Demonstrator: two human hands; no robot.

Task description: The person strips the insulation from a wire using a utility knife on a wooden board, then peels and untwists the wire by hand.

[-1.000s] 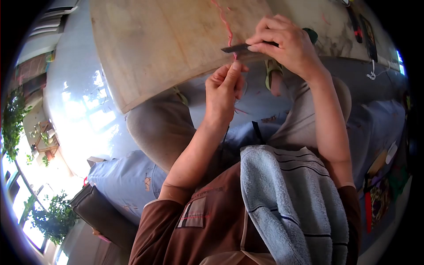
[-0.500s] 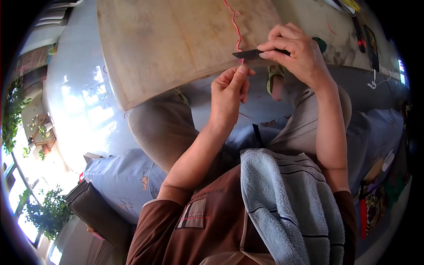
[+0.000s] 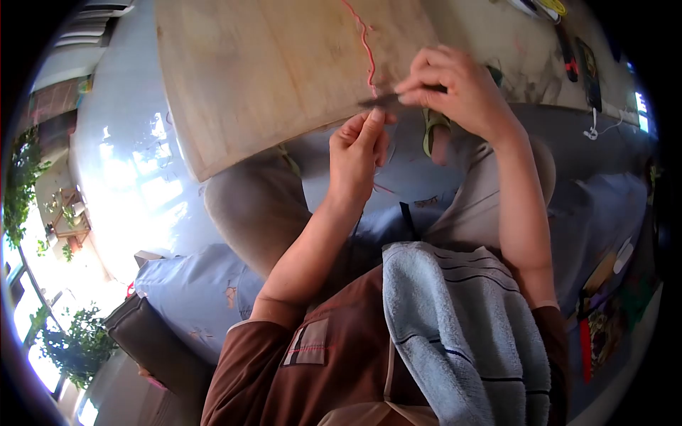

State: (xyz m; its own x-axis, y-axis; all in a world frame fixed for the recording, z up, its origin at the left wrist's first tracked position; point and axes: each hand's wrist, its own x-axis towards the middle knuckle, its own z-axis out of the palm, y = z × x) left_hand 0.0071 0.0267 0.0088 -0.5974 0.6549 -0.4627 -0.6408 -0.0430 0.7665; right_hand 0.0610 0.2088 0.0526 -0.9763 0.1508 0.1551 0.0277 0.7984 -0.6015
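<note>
My left hand (image 3: 356,153) is closed at the board's near edge, thumb and index finger pinching the end of a thin, wavy red wire (image 3: 369,51). From there the wire runs away over the wooden board (image 3: 277,78). In my right hand (image 3: 458,89) is a dark, flat knife blade (image 3: 381,101), gripped between thumb and fingers. It is smeared by motion and lies across the wire just beyond my left thumb. Whether its edge cuts into the wire I cannot tell.
A red-and-black tool (image 3: 568,62), a dark phone-like object (image 3: 588,71) and a white cable (image 3: 593,131) lie at the table's right side. A light blue towel (image 3: 462,341) hangs over my front. My knees and a sandalled foot (image 3: 439,138) are below the board.
Both hands have shifted slightly left. The blade has come down the wire toward my left thumb and is now blurred. The wire has moved left with the hands.
</note>
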